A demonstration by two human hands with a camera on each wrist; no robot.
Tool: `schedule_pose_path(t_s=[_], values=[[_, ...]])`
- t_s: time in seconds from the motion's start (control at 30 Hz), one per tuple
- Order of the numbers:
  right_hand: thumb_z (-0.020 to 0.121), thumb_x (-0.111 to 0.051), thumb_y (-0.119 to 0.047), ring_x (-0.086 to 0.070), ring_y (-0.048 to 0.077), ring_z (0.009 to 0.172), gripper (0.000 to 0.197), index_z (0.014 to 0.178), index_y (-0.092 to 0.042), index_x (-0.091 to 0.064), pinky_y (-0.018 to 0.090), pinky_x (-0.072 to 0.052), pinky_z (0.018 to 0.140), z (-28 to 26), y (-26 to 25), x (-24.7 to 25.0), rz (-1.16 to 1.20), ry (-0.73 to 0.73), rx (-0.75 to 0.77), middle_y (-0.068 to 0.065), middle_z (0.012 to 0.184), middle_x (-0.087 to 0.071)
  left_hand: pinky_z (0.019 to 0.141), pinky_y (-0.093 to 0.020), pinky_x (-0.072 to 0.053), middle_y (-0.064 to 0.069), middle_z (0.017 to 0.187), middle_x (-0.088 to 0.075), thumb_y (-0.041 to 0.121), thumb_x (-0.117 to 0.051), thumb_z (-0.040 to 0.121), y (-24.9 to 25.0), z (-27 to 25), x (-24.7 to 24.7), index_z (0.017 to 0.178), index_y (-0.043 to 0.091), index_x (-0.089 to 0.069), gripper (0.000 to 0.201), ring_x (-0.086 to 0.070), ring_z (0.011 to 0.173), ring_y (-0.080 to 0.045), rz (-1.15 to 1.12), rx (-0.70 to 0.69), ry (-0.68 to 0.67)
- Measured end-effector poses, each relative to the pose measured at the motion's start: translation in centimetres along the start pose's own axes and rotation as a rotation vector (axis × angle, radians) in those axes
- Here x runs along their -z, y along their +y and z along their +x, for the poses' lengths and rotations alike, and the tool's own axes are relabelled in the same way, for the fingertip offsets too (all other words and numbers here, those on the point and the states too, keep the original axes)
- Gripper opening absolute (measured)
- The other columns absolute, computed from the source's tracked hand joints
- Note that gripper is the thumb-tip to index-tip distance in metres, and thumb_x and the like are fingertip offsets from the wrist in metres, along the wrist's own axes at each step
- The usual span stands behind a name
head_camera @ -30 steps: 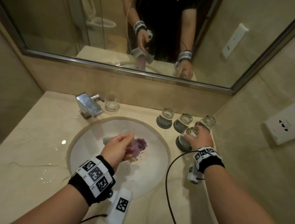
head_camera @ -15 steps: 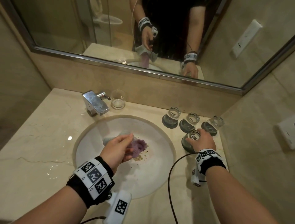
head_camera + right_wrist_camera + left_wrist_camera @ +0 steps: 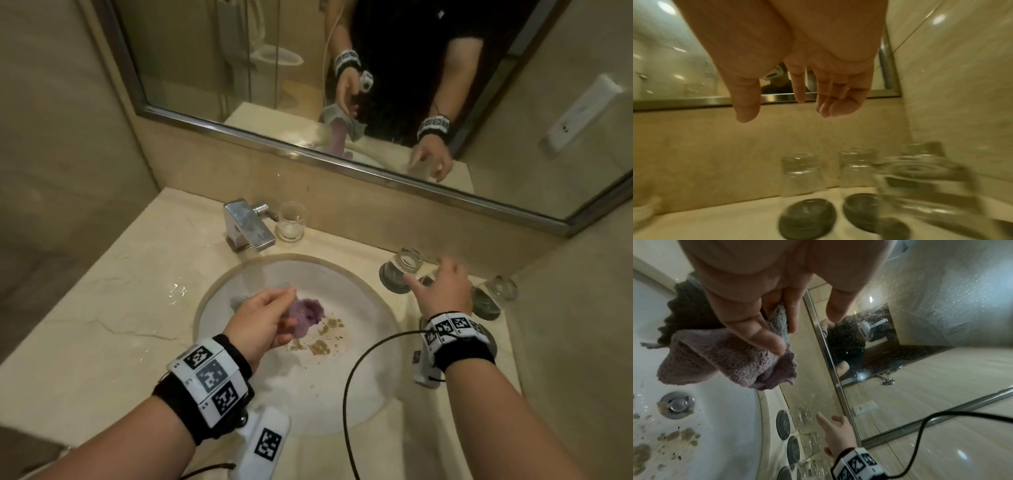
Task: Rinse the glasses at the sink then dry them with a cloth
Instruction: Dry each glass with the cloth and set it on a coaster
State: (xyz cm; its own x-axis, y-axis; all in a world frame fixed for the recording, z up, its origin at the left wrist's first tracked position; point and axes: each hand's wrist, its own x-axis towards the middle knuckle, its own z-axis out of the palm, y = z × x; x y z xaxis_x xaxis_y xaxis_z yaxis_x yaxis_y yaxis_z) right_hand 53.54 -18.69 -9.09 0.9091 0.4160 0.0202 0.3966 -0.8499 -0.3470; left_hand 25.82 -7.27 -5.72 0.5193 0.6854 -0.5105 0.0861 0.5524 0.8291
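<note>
Our left hand (image 3: 260,320) pinches the soft cloth (image 3: 725,356); our right hand (image 3: 442,294), fingers apart, hovers over slippery, fragile glasses (image 3: 802,174); we'd grip one's sidewall.

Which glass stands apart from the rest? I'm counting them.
The glass beside the faucet, left of the group, with no dark coaster under it; the others cluster at the right hand.

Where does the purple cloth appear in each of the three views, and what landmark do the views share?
Head: the purple cloth is left of centre, over the sink, pinched by the left hand.
Left wrist: it fills the left middle, hanging from the fingers above the basin.
Right wrist: not in this picture.
Shared landmark: the mirror's metal frame shows in all three.
</note>
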Motion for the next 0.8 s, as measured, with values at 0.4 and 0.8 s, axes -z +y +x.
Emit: schedule_pose_path(t_s=[0.4,0.8], values=[[0.082,-0.068,-0.047,-0.059,0.028,0.109,0.068,0.139,-0.023,-0.041,0.038,-0.048,0.090,-0.1,-14.4,-5.9,0.148,-0.301,0.316,0.008,0.116,-0.065,0.052,-0.019,-0.050,-0.009,0.099,-0.061,0.031,-0.055,0.095,3.3,-1.2,6.7,0.105,0.021,-0.062,0.016,-0.061,0.073,-0.015,-0.038,-0.009,0.065],[0.089,-0.060,-0.035,-0.058,0.035,0.112,0.067,0.147,-0.024,-0.029,0.034,-0.045,0.088,1.9,-21.2,-12.8,0.054,-0.455,0.360,0.019,0.118,-0.064,0.050,-0.018,-0.048,-0.008,0.083,-0.060,0.029,-0.054,0.095,4.5,-2.4,11.9,0.104,0.016,-0.061,0.017,-0.060,0.068,-0.013,-0.055,-0.023,0.080]])
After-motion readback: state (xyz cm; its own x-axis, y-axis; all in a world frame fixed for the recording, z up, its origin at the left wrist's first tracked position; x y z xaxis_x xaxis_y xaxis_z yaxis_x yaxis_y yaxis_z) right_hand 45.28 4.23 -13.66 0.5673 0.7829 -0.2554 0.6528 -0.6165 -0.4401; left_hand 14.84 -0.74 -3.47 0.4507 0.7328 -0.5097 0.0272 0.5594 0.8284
